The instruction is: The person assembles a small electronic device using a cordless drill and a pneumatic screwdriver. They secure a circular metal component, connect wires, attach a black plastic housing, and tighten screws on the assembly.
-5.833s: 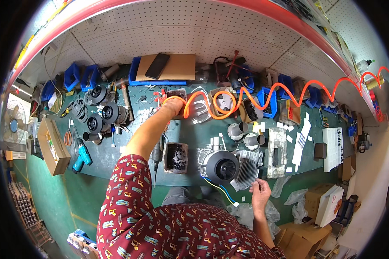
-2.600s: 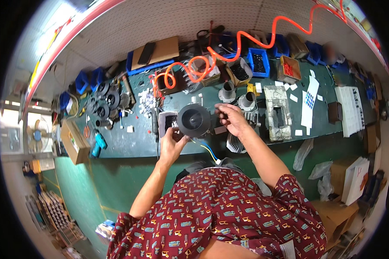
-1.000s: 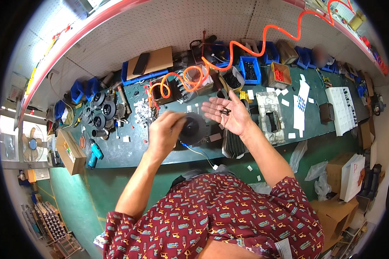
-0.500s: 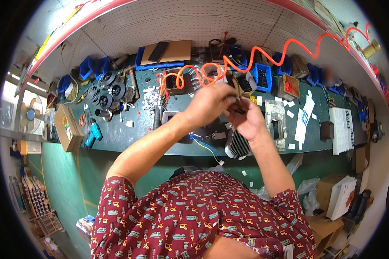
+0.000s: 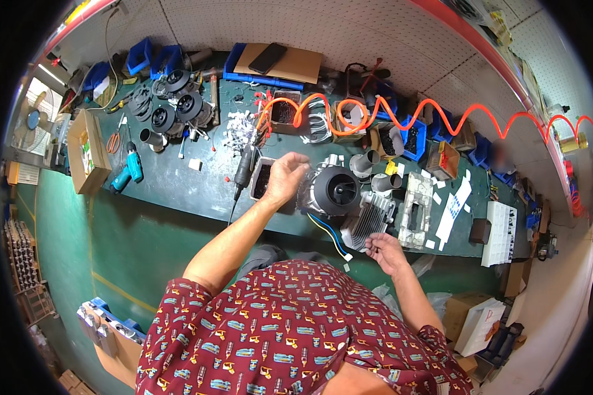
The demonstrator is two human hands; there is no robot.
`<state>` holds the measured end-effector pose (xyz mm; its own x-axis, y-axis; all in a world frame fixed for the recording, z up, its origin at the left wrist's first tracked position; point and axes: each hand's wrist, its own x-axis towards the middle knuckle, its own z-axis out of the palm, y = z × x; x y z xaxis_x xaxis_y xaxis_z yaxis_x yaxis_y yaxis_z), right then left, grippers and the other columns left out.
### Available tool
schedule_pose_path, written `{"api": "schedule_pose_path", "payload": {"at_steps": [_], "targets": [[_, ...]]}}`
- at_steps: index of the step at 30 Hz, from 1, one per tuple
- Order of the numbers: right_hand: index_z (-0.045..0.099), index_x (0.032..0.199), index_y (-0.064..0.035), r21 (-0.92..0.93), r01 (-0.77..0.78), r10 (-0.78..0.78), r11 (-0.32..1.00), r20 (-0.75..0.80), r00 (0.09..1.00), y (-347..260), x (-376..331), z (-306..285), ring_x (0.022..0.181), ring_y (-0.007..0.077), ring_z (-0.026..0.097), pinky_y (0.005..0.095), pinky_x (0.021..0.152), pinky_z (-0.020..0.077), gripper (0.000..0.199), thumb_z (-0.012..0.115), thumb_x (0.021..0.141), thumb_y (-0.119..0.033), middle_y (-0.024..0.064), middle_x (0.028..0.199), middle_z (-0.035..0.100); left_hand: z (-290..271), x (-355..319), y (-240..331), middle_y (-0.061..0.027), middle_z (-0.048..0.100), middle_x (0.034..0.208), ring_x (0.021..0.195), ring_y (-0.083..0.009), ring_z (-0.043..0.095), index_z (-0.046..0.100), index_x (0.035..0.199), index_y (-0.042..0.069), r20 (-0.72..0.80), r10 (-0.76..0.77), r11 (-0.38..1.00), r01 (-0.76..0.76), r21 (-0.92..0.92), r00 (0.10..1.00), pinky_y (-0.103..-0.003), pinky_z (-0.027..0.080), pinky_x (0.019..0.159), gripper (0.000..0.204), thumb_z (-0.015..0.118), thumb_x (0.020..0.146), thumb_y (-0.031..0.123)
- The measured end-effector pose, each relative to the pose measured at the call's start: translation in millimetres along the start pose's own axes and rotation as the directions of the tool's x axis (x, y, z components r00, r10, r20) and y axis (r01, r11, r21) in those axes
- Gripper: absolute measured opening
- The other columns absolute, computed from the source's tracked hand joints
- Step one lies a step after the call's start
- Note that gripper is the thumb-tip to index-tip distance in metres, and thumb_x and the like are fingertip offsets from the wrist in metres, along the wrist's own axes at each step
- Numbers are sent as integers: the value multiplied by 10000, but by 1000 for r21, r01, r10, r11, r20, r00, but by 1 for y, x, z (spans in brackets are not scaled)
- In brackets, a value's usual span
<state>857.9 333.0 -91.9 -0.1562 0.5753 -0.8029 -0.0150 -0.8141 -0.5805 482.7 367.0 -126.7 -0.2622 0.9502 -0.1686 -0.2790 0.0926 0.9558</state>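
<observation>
A motor unit with a round black fan housing (image 5: 337, 189) stands near the bench's front edge, blue and yellow wires hanging below it. To its left is my left hand (image 5: 285, 179), fingers stretched out and nothing visible in them. My right hand (image 5: 387, 253) is lower, beside a finned grey metal housing (image 5: 369, 220). Its fingers are drawn together near the housing's front end; whatever they may hold is too small to make out. An electric screwdriver (image 5: 244, 168) and a small box of dark parts (image 5: 262, 179) lie left of my left hand.
An orange coiled hose (image 5: 428, 108) stretches across the bench. Blue bins (image 5: 413, 139) line the back. More black fan units (image 5: 190, 105), a teal drill (image 5: 134, 161) and a cardboard box (image 5: 89, 151) are at left. A mottled metal block (image 5: 415, 209) and white tray (image 5: 500, 232) are at right.
My hands have parted from their meeting above the bench: the left went left, the right came down towards me. The black fan housing now shows between them. The whole view has shifted.
</observation>
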Motion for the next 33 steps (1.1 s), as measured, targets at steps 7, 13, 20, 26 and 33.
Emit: {"api": "schedule_pose_path", "payload": {"at_steps": [7,13,20,26,33], "targets": [[615,1140,-42,51,171,-173,984,34,984,-14,-6,44,793,151,641,280,665,522,156,651,990,-58,97,996,714,3,0,-5,-134,758,994,934,-248,737,682,1121,15,83,186,926,-203,318,979,-356,570,831,201,690,920,33],[561,1252,-23,-292,405,-407,866,58,912,-30,-8,91,763,79,627,222,625,458,331,703,959,-84,51,904,705,1,-4,40,-157,680,970,965,-412,657,664,1104,89,456,284,395,-536,746,844,-482,551,794,322,672,799,-17],[643,1097,-29,-79,336,-323,939,141,936,-25,10,105,617,37,495,197,532,373,164,717,965,-94,41,860,672,-2,-17,46,-203,698,1068,1019,-420,662,663,1216,58,357,356,557,-503,661,863,-479,554,838,384,607,847,-34],[636,1084,-22,-42,232,-227,972,104,968,-23,17,111,580,44,479,187,487,356,133,702,985,-82,84,841,664,-24,-55,17,-201,716,1009,908,-385,703,651,1220,25,208,114,692,-228,685,971,-447,556,797,360,635,862,1],[694,999,-5,-200,275,-268,940,63,961,-25,19,108,618,58,535,225,539,406,136,718,972,-136,48,804,689,-21,-78,-3,-180,732,972,842,-339,716,677,1214,18,174,18,751,-128,648,985,-416,567,777,348,662,870,71]]}}
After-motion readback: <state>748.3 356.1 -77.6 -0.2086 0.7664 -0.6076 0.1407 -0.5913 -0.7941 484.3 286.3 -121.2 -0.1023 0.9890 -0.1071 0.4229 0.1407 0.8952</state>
